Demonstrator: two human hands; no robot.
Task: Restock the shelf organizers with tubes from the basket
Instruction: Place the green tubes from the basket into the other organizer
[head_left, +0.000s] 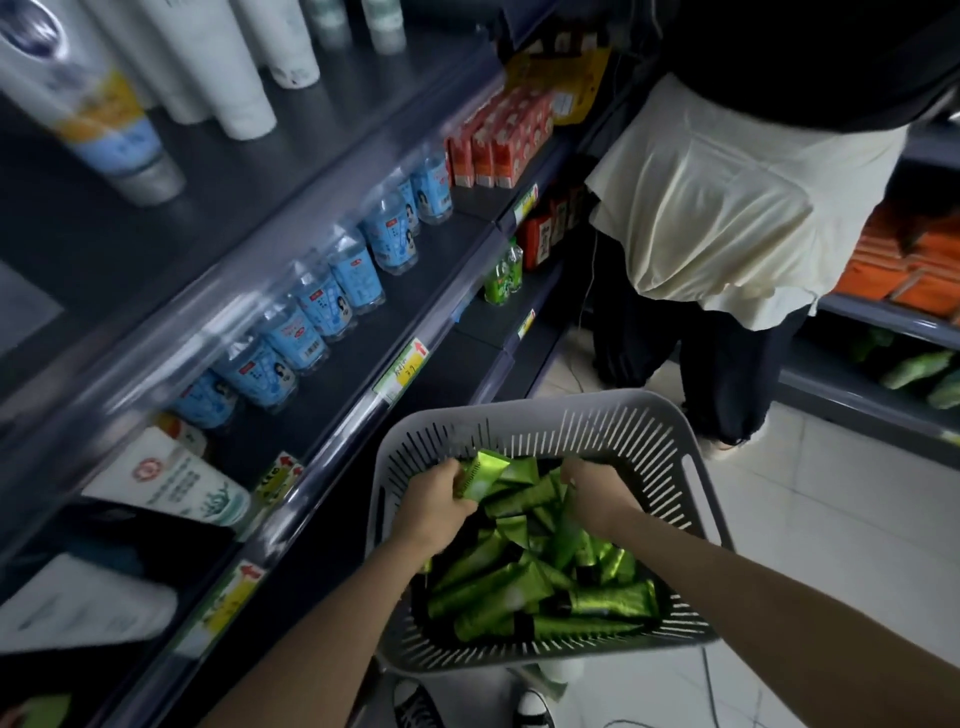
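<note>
Both hands are in the grey basket (649, 436), just right of the shelf (332, 374). The left hand (436, 501), nearer the shelf, grips one green tube (488, 474), its long axis tilted up and away. The right hand (597, 496) curls its fingers into the heaped tubes (519, 587); whether it holds one I cannot tell.

Glossy metallic green with black caps on the tubes (608, 603), lower centre. Pale grey with a slotted pattern on the basket (545, 415). Blue labels on clear bottles (317, 306), left of centre. Red-orange on cartons (498, 140), top centre. Yellow and white with red arrows on price tags (405, 369). Dark grey on shelves (415, 291).
</note>
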